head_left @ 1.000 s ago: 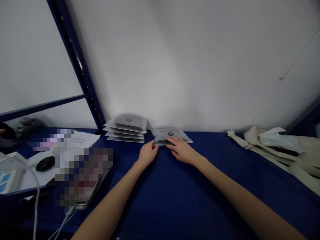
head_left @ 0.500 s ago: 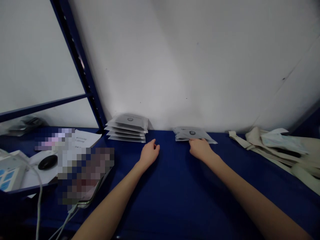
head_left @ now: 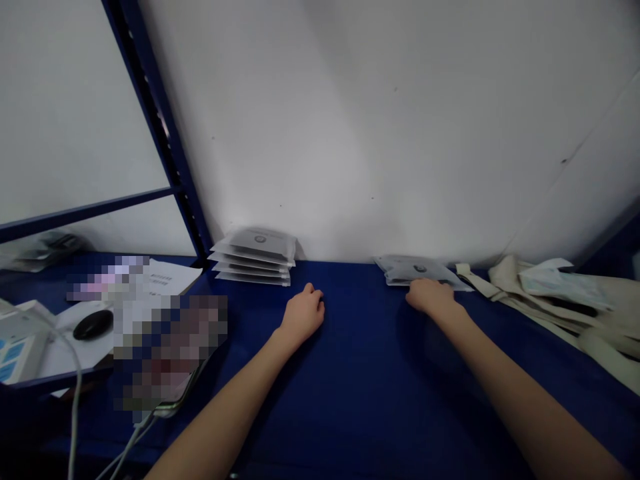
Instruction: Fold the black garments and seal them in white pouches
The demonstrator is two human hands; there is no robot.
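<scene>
Two or so frosted zip bags [head_left: 417,269] with a dark printed mark lie flat at the back of the blue table, close to the wall. My right hand [head_left: 431,295] is closed at their front edge, its fingertips partly hidden against the plastic. My left hand [head_left: 303,313] rests on the tabletop with its fingers curled in and nothing visible in them. Behind it and to its left, apart from it, stands a neat stack of similar frosted zip bags [head_left: 257,250], several high.
Beige cloth straps [head_left: 515,287] with a plastic packet [head_left: 565,288] lie at the right. On the left are a phone [head_left: 175,400] with white cables [head_left: 131,443], papers [head_left: 173,273], a black mouse [head_left: 93,325] and a white-and-blue box [head_left: 23,353]. A blue rack post [head_left: 165,133] rises behind.
My right hand has slid the frosted zip bags to the right along the wall, towards the straps. My left hand has shifted slightly right and nearer, its fingers curling in more.
</scene>
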